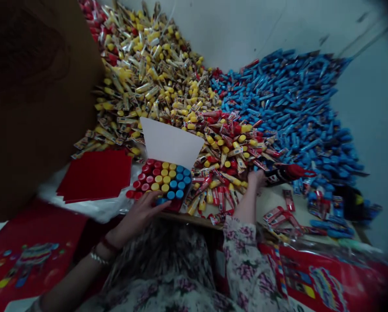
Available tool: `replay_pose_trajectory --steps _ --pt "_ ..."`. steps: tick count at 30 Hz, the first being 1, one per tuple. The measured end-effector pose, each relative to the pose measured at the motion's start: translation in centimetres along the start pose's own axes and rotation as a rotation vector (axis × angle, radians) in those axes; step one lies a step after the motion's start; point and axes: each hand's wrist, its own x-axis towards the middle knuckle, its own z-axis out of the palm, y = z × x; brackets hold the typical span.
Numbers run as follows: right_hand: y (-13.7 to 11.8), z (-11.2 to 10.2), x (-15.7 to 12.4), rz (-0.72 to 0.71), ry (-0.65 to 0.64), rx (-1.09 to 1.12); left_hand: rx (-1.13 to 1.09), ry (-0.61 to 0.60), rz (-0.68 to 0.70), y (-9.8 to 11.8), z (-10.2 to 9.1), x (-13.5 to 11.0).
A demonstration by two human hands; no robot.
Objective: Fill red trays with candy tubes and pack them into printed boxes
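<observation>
My left hand (146,209) rests at the near edge of an upright box of tubes, its fingers stretched out over the caps. Round red caps (148,170), yellow caps (163,175) and blue caps (179,177) stand packed in colour groups. Behind them the box's pale flap (171,141) is raised. My right hand (256,178) reaches into the edge of the loose tube pile with its fingers curled. What they hold is hidden. Right beside it lies a dark bottle-shaped thing with a red end (283,173); I cannot tell whether the hand grips it.
Heaped against the wall are yellow-capped tubes (155,65), blue tubes (288,95) and red-and-yellow tubes (226,138). Flat red sheets (95,175) lie on clear plastic at left. A brown carton (34,108) towers there. Printed red packaging (337,277) sits at lower right.
</observation>
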Motion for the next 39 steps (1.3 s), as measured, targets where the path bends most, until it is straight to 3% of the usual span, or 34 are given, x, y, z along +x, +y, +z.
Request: replay_pose_trajectory --steps 2,5,10,13,17,21,24,30,33,35,37,39 --pt "0.4 -0.1 -0.1 0.088 0.055 -0.114 -0.019 -0.027 0.028 0.0 -0.3 0.0" --pt "1.9 0.0 -2.9 0.137 0.058 -0.230 -0.047 -0.076 0.070 0.2 -1.0 0.0" --pt "3.8 1.2 -8.0 -0.053 -0.172 -0.272 0.037 -0.119 0.038 1.2 -1.5 0.3" --pt "3.7 2.1 -7.2 -0.029 -0.203 -0.145 0.144 -0.189 0.031 2.2 -1.5 1.1" --pt "3.4 2.3 -4.3 0.091 -0.095 -0.078 0.167 -0.186 -0.022 3.5 -1.1 2.6" --pt "3.7 1.5 -3.0 0.156 0.012 -0.050 0.180 -0.153 0.027 4.3 -0.3 3.0" --pt "3.4 1.3 -2.3 0.172 0.031 -0.015 0.239 -0.136 0.059 4.4 0.3 1.7" --pt "2.0 1.9 -1.4 0.121 -0.042 0.131 0.196 -0.018 -0.048 3.6 1.4 -2.3" --pt "1.8 1.1 -3.6 0.109 -0.005 0.226 0.187 -0.053 -0.078 3.6 1.3 -2.2" --pt "1.4 0.3 -6.3 0.015 -0.013 0.443 0.178 -0.113 -0.093 3.8 0.8 -1.3" --pt "0.7 -0.2 -9.6 -0.140 -0.138 0.722 0.168 -0.179 -0.088 3.8 0.0 0.1" --pt "-0.2 -0.2 -12.6 -0.267 -0.353 0.834 0.156 -0.231 -0.053 3.5 -0.7 1.4"
